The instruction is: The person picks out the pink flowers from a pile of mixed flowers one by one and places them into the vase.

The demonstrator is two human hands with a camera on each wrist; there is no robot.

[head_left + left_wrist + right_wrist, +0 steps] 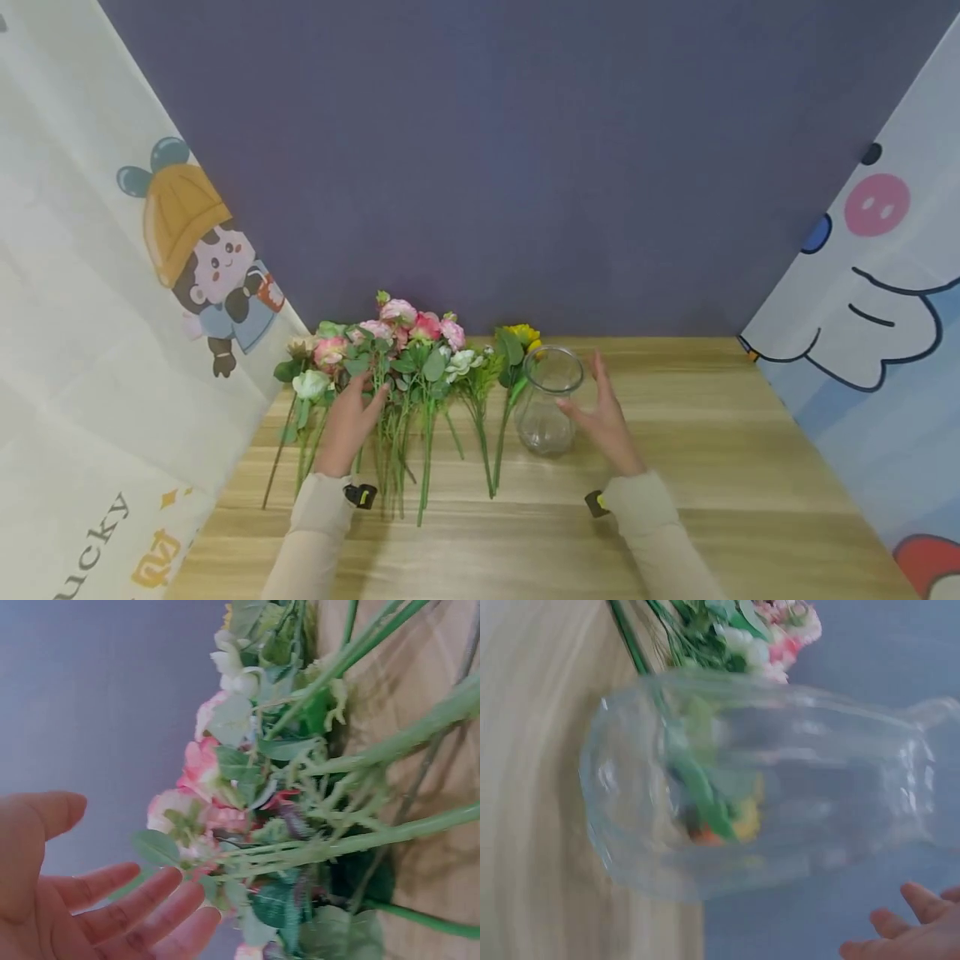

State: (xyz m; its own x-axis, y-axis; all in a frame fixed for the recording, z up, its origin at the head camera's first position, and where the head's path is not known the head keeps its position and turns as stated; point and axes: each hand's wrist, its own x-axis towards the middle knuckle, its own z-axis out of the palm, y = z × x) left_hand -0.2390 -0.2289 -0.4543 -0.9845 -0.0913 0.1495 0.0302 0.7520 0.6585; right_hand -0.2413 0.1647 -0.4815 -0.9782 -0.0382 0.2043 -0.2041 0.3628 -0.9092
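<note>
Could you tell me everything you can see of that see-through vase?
The vase is clear, apparently glass, with a round rim, narrower neck and a body that swells lower down. It stands upright on the wood-patterned table, right of the flowers; a yellow bloom shows through its wall in the right wrist view. No stems stand in it. The right hand is spread beside it; whether the thumb touches it cannot be told.

Muted light; vase [780, 787] blurred in right-wrist view
</note>
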